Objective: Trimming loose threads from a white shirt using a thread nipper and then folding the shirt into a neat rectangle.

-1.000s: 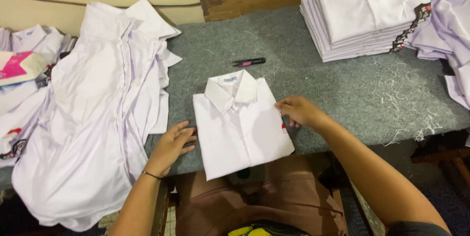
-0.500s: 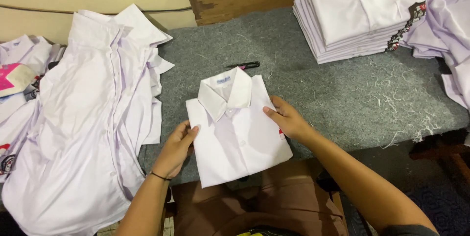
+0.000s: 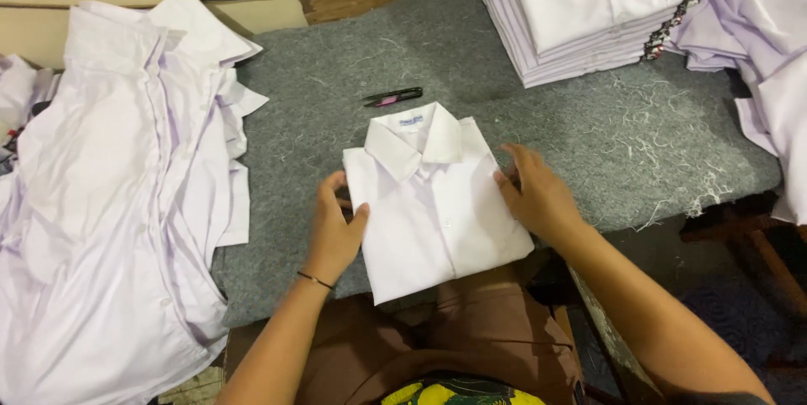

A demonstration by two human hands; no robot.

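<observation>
Shirt in hand: our folded white shirt (image 3: 433, 203) lies collar-up on the grey felt table (image 3: 336, 86), its lower edge hanging just over the near rim.
Left hand: our left hand (image 3: 334, 233) clasps the shirt's left edge, thumb on top and fingers curled to the side.
Right hand: our right hand (image 3: 536, 195) lies flat on the right edge, fingers spread, pressing rather than clasping.
Done: we judge the fold complete; a stack of folded shirts (image 3: 588, 10) stands at the far right.
Left: a heap of unfolded shirts (image 3: 109, 203) drapes over the left side.
Nearby: small black snips (image 3: 392, 97) lie just beyond the collar, apart from it.
</observation>
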